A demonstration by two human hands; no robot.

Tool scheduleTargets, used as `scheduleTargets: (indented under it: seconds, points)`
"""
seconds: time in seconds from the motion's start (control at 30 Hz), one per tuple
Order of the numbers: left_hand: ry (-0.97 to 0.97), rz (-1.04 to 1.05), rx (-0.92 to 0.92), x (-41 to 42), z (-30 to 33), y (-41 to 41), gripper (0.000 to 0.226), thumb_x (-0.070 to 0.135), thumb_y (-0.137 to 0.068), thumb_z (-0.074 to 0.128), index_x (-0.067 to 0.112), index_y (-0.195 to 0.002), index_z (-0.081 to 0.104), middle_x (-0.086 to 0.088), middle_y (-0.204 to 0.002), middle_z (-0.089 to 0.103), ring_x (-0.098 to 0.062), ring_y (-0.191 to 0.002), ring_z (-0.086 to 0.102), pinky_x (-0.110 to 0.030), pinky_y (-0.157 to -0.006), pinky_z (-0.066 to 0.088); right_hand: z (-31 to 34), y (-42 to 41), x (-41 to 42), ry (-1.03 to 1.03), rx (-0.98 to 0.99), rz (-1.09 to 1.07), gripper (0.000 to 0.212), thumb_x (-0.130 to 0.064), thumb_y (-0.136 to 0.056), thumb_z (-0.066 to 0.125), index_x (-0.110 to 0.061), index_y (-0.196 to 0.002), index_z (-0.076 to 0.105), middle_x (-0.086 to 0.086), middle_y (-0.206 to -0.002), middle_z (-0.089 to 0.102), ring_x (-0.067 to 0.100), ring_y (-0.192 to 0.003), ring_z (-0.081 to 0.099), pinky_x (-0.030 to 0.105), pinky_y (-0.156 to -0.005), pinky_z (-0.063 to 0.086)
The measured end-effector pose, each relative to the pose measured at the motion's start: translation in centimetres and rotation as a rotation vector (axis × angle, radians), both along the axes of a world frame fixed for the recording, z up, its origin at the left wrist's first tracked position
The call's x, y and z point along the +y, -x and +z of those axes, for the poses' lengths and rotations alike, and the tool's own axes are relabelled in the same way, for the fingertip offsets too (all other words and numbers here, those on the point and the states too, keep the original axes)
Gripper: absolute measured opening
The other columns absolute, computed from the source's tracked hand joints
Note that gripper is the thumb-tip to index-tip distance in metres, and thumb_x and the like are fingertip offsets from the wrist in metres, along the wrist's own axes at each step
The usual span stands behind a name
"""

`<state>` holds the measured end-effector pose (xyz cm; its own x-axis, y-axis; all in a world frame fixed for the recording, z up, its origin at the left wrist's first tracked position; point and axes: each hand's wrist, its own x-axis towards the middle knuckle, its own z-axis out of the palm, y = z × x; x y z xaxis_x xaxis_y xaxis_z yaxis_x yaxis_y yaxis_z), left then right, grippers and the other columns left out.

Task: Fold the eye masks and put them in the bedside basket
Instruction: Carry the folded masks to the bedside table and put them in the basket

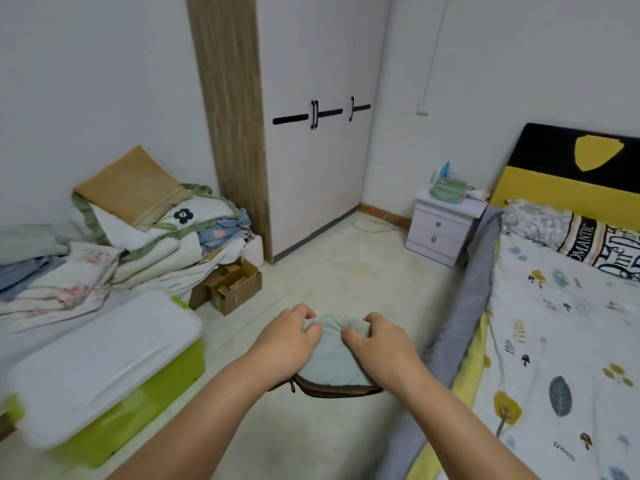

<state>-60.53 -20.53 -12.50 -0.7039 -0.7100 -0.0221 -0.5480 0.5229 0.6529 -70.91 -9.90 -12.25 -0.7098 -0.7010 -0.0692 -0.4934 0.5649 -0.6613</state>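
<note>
A pale green eye mask (pixel 330 351) with a dark brown edge at its near side is held in the air above the floor, in the lower middle of the view. My left hand (pixel 289 336) grips its left side and my right hand (pixel 375 341) grips its right side, fingers curled over its far edge. A green fabric basket (pixel 448 190) stands on the white bedside table (pixel 443 230) at the far right, beside the bed's headboard. The basket's inside is too far away to make out.
A bed (pixel 561 323) with a leaf-print cover runs along the right. On the left are a lime-green box with a white lid (pixel 104 368), a pile of bedding (pixel 138 237) and an open cardboard box (pixel 230 289). A white wardrobe (pixel 318 133) stands ahead. Bare floor lies between.
</note>
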Motion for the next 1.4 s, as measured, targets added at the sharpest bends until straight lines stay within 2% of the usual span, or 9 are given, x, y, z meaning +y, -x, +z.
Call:
scheduleTargets:
  seconds: [0.17, 0.37, 0.53, 0.67, 0.93, 1.03, 1.2, 1.4]
  points:
    - [-0.008, 0.012, 0.002, -4.6, 0.3, 0.1, 0.029, 0.025, -0.089, 0.039, 0.015, -0.111, 0.055, -0.008, -0.116, 0.061, -0.022, -0.102, 0.055, -0.028, -0.075, 0.037, 0.2, 0.5, -4.7, -0.015, -0.003, 0.023, 0.022, -0.039, -0.084, 0.048, -0.017, -0.083, 0.047, 0.005, -0.084, 0.058, 0.024, -0.079, 0.049, 0.027, -0.067, 0.033]
    - [-0.011, -0.009, -0.007, -11.6, 0.7, 2.9, 0.029, 0.025, -0.090, 0.038, 0.014, -0.111, 0.054, -0.011, -0.116, 0.060, -0.024, -0.103, 0.055, -0.029, -0.078, 0.039, 0.3, 3.2, -11.5, 0.025, -0.034, 0.033, 0.020, -0.040, -0.083, 0.049, -0.019, -0.082, 0.048, 0.002, -0.079, 0.056, 0.024, -0.079, 0.052, 0.028, -0.065, 0.034]
    - [-0.022, -0.046, -0.019, -17.3, 1.8, 6.9, 0.030, 0.026, -0.090, 0.038, 0.013, -0.113, 0.053, -0.011, -0.117, 0.060, -0.024, -0.104, 0.055, -0.030, -0.080, 0.039, 1.0, 7.0, -17.2, 0.034, -0.021, -0.006, 0.019, -0.039, -0.083, 0.050, -0.020, -0.079, 0.050, -0.001, -0.075, 0.055, 0.023, -0.076, 0.052, 0.028, -0.056, 0.032]
    - [-0.031, -0.072, -0.022, -21.5, 2.4, 9.3, 0.030, 0.026, -0.091, 0.037, 0.013, -0.113, 0.053, -0.012, -0.116, 0.060, -0.025, -0.102, 0.055, -0.030, -0.078, 0.039, 1.5, 9.1, -21.2, 0.028, -0.015, -0.034, 0.023, -0.039, -0.083, 0.049, -0.017, -0.086, 0.055, 0.000, -0.076, 0.057, 0.024, -0.079, 0.053, 0.029, -0.061, 0.034]
    - [-0.055, -0.180, -0.032, -30.5, 2.3, 14.4, 0.031, 0.028, -0.092, 0.036, 0.015, -0.114, 0.052, -0.009, -0.116, 0.059, -0.022, -0.103, 0.055, -0.034, -0.085, 0.045, 1.6, 12.9, -29.1, 0.018, -0.011, -0.136, 0.025, -0.039, -0.083, 0.048, -0.015, -0.087, 0.056, -0.001, -0.076, 0.056, 0.022, -0.078, 0.055, 0.028, -0.056, 0.034]
    - [-0.024, -0.263, -0.036, -34.2, 2.3, 17.1, 0.031, 0.027, -0.091, 0.037, 0.013, -0.114, 0.053, -0.009, -0.117, 0.059, -0.022, -0.104, 0.055, -0.031, -0.084, 0.043, 1.4, 14.5, -32.2, 0.028, -0.005, -0.215, 0.027, -0.039, -0.083, 0.049, -0.014, -0.089, 0.057, 0.001, -0.079, 0.058, 0.024, -0.080, 0.055, 0.029, -0.060, 0.035]
    - [0.005, -0.375, -0.048, -39.8, 2.5, 21.6, 0.031, 0.027, -0.090, 0.039, 0.012, -0.112, 0.054, -0.011, -0.116, 0.061, -0.025, -0.104, 0.056, -0.029, -0.080, 0.041, 1.4, 17.6, -37.0, 0.047, -0.020, -0.343, 0.024, -0.039, -0.082, 0.051, -0.016, -0.083, 0.055, 0.006, -0.086, 0.064, 0.028, -0.087, 0.059, 0.030, -0.068, 0.039]
    - [-0.004, -0.481, -0.062, -44.0, 2.5, 27.1, 0.030, 0.026, -0.090, 0.039, 0.012, -0.112, 0.055, -0.011, -0.117, 0.061, -0.026, -0.105, 0.056, -0.030, -0.080, 0.040, 1.3, 21.7, -40.6, 0.037, -0.030, -0.439, 0.025, -0.040, -0.081, 0.052, -0.016, -0.083, 0.056, 0.006, -0.086, 0.063, 0.028, -0.087, 0.059, 0.030, -0.067, 0.038]
